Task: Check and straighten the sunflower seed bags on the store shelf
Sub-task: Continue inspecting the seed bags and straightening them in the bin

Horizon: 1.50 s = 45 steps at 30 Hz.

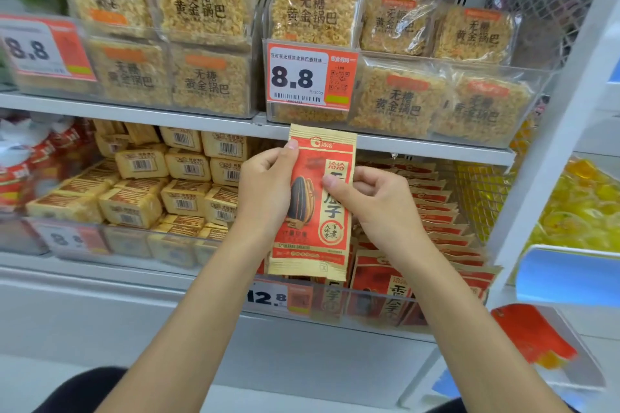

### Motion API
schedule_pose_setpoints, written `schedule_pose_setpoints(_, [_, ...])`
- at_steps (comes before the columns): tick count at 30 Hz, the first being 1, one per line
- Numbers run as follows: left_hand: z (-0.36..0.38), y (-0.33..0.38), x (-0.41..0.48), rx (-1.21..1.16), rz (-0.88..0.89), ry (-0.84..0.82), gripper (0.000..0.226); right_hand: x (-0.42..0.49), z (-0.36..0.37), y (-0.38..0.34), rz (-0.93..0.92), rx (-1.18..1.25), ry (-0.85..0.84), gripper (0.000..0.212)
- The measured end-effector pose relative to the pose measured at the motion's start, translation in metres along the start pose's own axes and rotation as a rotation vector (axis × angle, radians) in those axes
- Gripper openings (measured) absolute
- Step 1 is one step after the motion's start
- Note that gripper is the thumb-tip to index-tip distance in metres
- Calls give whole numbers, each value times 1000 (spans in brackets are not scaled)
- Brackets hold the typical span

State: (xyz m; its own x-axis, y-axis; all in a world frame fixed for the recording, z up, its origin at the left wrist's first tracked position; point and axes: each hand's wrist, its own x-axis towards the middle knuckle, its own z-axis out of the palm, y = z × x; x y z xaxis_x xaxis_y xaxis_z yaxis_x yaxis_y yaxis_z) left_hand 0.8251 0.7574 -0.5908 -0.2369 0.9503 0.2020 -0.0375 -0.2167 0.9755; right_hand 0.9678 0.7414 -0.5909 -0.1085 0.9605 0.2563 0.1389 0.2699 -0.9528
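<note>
1 sunflower seed bag held upright in front of shelf. Clear bin on lower shelf holds rows of red seed bags, standing. Left bin holds tan wrapped packs; upper bins hold rice-crust packs. Left hand pinches held bag's left edge, thumb near top; right hand pinches right edge at mid-height. Bag top overlaps upper shelf edge; bottom hangs just above clear bin's front wall.

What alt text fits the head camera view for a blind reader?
Two hands hold a red sunflower seed bag upright before a store shelf, left hand gripping its left edge, right hand its right edge. Matching bags stand in the bin behind it, rice crust packs above.
</note>
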Motion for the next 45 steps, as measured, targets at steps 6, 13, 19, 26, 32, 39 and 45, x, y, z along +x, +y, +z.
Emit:
schedule_pose_setpoints(6, [7, 0, -7, -224, -51, 153, 38, -6, -15, -2, 133, -62, -265, 40])
schedule_pose_setpoints(13, [14, 0, -11, -198, 21, 186, 46, -11, -26, -1, 105, -28, -304, 48])
schedule_pose_setpoints(19, [12, 0, -9, -158, 100, 242, 50, -12, -26, 0, 102, 12, -440, 78])
schedule_pose_setpoints(26, [2, 7, -7, 91, 287, 205, 22, -15, -19, -2, -106, -10, -163, 65])
schedule_pose_setpoints(32, [5, 33, -35, -115, 53, -240, 37, -17, -12, -1, -323, -288, -122, 60])
schedule_pose_setpoints(39, [4, 15, -23, -191, -20, -84, 27, -11, -13, 2, -156, -131, -89, 67])
schedule_pose_setpoints(45, [6, 3, -24, -156, 51, -119, 36, -14, -10, 6, -131, -193, -33, 64])
